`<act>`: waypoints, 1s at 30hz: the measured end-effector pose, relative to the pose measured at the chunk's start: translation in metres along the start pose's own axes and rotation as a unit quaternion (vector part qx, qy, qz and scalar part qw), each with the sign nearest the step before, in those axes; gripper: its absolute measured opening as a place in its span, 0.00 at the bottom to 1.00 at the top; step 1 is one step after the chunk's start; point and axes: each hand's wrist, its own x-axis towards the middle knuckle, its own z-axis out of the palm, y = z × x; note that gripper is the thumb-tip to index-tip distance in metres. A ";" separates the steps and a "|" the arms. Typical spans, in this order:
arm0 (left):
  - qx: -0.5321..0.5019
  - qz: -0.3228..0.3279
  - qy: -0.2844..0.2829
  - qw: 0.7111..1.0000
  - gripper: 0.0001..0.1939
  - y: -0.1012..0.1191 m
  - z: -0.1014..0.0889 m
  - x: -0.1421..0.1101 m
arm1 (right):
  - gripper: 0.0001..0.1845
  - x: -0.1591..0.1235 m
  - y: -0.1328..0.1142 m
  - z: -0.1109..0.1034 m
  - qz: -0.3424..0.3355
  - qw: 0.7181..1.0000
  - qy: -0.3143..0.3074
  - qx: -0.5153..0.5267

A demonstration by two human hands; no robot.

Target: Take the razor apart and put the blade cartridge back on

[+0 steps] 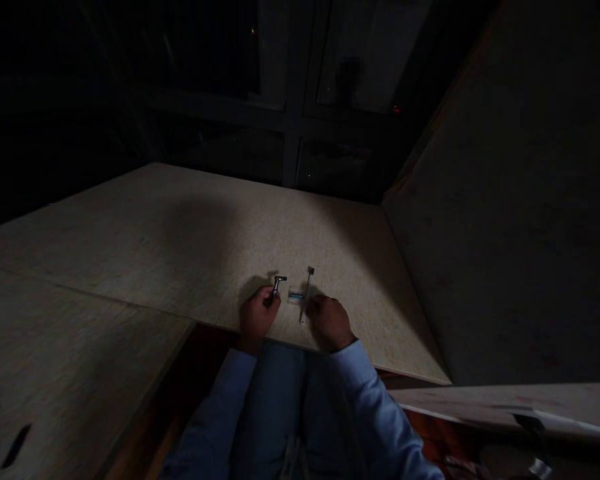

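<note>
My left hand (258,315) is closed around the handle of a shiny metal razor (279,281), its T-shaped head pointing up and away from me. Between my hands a small clear case (296,295) with a blue-green strip in it lies on the table. A thin, straight rod (307,287) with a small dark block at its far end stretches just right of the case. My right hand (331,321) has its fingers curled together against this rod, near its middle. Dim light hides the exact fingertip grip.
The pale stone-patterned tabletop (190,233) has a seam at left and a front edge by my lap. A tall panel (510,200) rises along the right side. Dark window frames (293,153) stand behind the table. A dark slot (17,446) marks the near left surface.
</note>
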 end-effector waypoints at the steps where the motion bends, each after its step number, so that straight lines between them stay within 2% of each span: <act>1: -0.007 -0.002 0.000 1.000 0.11 0.000 0.000 0.000 | 0.13 0.001 0.000 0.000 0.001 1.000 0.004 0.005; 4: -0.062 -0.013 0.001 0.998 0.14 0.001 -0.002 0.000 | 0.11 0.003 -0.001 0.001 0.010 0.999 0.024 0.024; 7: -0.163 -0.031 0.001 0.986 0.17 0.005 -0.006 -0.001 | 0.10 0.005 0.000 0.005 0.017 0.998 0.043 0.037; 10: -0.266 -0.077 -0.005 0.961 0.18 0.017 -0.008 -0.008 | 0.10 0.005 0.006 0.012 0.003 0.997 0.060 0.052; 14: -0.379 -0.139 -0.073 0.912 0.17 0.045 0.001 -0.030 | 0.12 0.000 0.022 0.020 -0.066 0.986 0.083 0.129; 16: -0.446 -0.149 -0.123 0.874 0.16 0.061 0.011 -0.042 | 0.14 -0.006 0.030 0.021 -0.105 0.966 0.096 0.217; 18: -0.498 -0.160 -0.172 0.835 0.16 0.073 0.022 -0.050 | 0.15 -0.014 0.037 0.020 -0.117 0.934 0.115 0.317; 22: -0.540 -0.186 -0.236 0.786 0.17 0.082 0.039 -0.059 | 0.15 -0.028 0.052 0.014 -0.060 0.877 0.158 0.450; 24: -0.553 -0.194 -0.259 0.768 0.18 0.082 0.044 -0.060 | 0.15 -0.031 0.063 0.008 -0.038 0.856 0.156 0.492; 27: -0.557 -0.199 -0.273 0.759 0.22 0.081 0.049 -0.059 | 0.20 -0.028 0.079 -0.003 -0.041 0.833 0.096 0.543; 30: -0.535 -0.188 -0.272 0.777 0.25 0.081 0.053 -0.060 | 0.24 -0.018 0.087 -0.012 -0.073 0.819 0.031 0.568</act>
